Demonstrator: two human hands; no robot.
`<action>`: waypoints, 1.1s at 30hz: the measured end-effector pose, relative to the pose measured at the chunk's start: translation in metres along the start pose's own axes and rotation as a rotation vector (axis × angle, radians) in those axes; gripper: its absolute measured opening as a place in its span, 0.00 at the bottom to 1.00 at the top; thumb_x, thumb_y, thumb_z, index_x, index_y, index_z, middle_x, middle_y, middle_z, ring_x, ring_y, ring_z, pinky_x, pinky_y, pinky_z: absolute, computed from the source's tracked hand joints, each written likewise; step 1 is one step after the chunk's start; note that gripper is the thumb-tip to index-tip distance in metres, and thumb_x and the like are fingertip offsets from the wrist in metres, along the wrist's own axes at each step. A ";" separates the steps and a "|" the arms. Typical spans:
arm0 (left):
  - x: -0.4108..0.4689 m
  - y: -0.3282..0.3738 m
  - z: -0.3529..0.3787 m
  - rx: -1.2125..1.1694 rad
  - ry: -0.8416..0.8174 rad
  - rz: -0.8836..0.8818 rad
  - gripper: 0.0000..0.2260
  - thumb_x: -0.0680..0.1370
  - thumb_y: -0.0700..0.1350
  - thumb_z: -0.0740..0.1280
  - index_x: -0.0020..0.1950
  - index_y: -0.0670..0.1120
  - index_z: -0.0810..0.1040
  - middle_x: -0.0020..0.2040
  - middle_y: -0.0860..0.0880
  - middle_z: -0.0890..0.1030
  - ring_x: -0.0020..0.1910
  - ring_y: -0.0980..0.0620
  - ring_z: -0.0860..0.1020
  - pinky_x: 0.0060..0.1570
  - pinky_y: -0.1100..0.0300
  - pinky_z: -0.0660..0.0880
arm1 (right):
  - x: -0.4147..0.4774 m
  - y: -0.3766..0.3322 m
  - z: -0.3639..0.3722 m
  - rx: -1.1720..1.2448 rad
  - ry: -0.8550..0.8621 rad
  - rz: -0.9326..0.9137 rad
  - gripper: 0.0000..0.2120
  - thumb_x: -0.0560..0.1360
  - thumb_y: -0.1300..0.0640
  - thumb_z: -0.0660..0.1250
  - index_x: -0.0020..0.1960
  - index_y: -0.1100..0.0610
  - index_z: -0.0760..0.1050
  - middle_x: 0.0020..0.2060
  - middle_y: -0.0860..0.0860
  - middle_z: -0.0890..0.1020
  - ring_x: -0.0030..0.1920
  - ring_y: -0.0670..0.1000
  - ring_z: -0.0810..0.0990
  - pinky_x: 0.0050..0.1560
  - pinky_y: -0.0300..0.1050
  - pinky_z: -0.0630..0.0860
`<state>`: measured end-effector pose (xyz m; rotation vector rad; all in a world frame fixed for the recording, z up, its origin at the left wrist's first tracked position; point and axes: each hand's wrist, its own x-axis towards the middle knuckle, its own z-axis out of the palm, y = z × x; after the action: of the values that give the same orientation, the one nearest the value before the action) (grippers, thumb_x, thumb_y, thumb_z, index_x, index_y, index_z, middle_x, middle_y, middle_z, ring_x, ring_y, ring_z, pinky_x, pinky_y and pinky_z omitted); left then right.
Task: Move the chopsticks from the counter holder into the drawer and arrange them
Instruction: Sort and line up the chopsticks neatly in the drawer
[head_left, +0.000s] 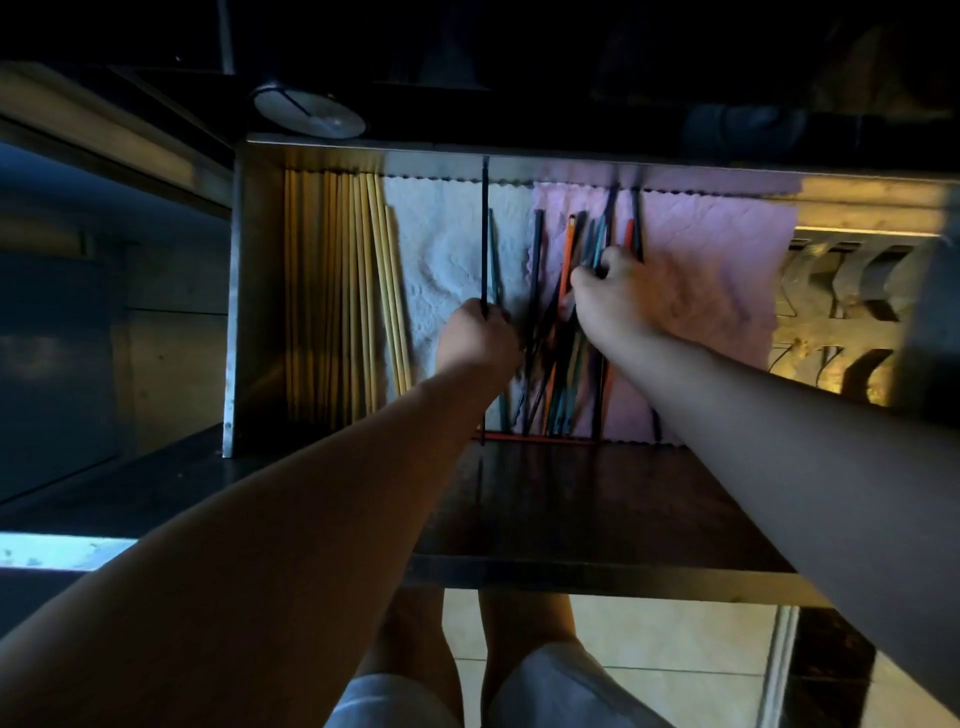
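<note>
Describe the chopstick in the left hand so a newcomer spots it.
Find the open drawer, lined with a white cloth. Over that cloth the left hand grips one chopstick. Dark and straight, it sits between pale wooden chopsticks at left and a crossed coloured heap at right.

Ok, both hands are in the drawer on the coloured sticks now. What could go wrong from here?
1. The coloured chopsticks lie crossed in a heap. The right hand, gripping a few, may drag the others further askew.
2. They rest across the edge of the pink cloth, which could bunch up as sticks slide.
3. The dark chopstick in the left hand is long, so swinging it sideways might disturb the neat wooden chopsticks.
</note>
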<state>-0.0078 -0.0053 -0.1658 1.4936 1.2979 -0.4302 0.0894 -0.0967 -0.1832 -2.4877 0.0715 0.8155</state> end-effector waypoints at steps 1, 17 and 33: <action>-0.001 0.001 0.002 -0.003 0.005 -0.001 0.13 0.79 0.43 0.57 0.56 0.40 0.79 0.51 0.36 0.82 0.51 0.34 0.80 0.51 0.41 0.78 | 0.001 0.002 -0.001 0.059 -0.014 0.035 0.08 0.75 0.54 0.61 0.53 0.54 0.73 0.42 0.55 0.80 0.38 0.54 0.79 0.31 0.41 0.67; -0.024 0.009 0.057 0.124 -0.033 0.140 0.08 0.75 0.43 0.66 0.43 0.39 0.81 0.41 0.40 0.83 0.43 0.40 0.81 0.38 0.56 0.75 | 0.018 0.031 -0.047 -0.290 0.147 0.151 0.20 0.78 0.52 0.56 0.63 0.64 0.74 0.63 0.65 0.74 0.65 0.64 0.71 0.66 0.54 0.65; -0.013 0.034 0.104 0.299 0.108 0.061 0.11 0.71 0.50 0.71 0.40 0.43 0.74 0.46 0.41 0.82 0.48 0.40 0.82 0.38 0.58 0.70 | 0.009 0.069 -0.080 -0.217 0.170 -0.045 0.18 0.80 0.46 0.54 0.52 0.58 0.76 0.42 0.58 0.79 0.48 0.61 0.79 0.59 0.53 0.71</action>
<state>0.0538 -0.0957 -0.1785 1.8226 1.3094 -0.5273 0.1261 -0.1944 -0.1646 -2.7491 -0.0148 0.6198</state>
